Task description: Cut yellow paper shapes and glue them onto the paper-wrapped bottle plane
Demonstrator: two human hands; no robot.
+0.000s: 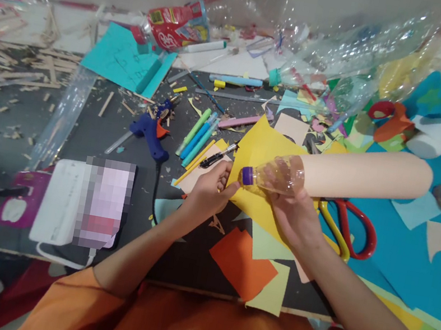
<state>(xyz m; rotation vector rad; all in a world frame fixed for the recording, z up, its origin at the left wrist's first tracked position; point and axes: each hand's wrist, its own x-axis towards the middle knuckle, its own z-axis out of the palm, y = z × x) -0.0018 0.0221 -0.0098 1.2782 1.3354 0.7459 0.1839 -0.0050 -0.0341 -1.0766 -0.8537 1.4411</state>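
Note:
A clear plastic bottle (278, 175) with a purple cap (247, 175) lies sideways, its body wrapped in pale peach paper (366, 176). My right hand (297, 215) is closed around its lower side near the shoulder, thumb against the plastic and the other fingers partly hidden beneath. Beside the cap, my left hand (212, 186) has its fingers curled in and its thumb at the edge of a yellow paper sheet (261, 138). Whatever those fingers pinch is hidden. The yellow sheet extends beneath the bottle.
Red-and-yellow-handled scissors (356, 231) lie right of my right hand. Leftward are markers (198, 135), a black pen (216, 155), a blue glue gun (151, 133) and a phone on a charging cable (105, 204). Orange paper (243, 263) lies near the front edge; empty bottles (366, 40) crowd the back.

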